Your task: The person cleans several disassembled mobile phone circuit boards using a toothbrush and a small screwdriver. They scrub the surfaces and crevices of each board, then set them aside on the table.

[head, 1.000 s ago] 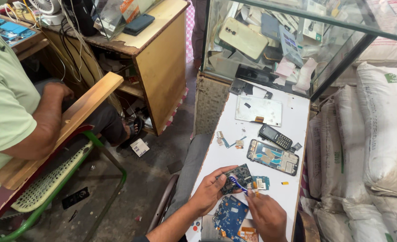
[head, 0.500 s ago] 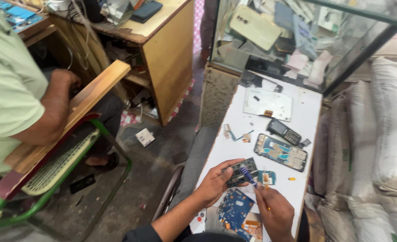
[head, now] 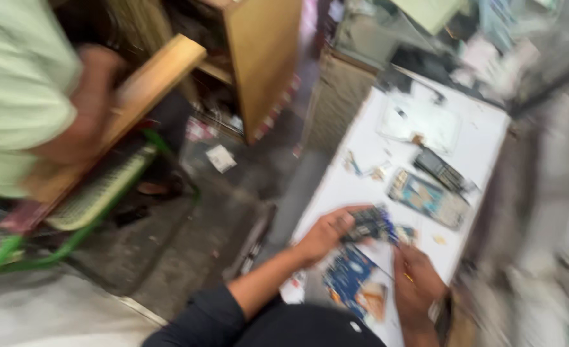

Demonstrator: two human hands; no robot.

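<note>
Two hands work low on a white table — frame is motion-blurred. Left hand grips a small dark phone part, fingers curled round its near end, holding it just above the tabletop. Right hand sits just beside it, pinching a thin blue-tipped tool whose tip touches the part. Blue circuit board lies between the wrists. Opened phone and dark handset lie farther up the table. Another person in a green shirt sits at far left, well apart.
</note>
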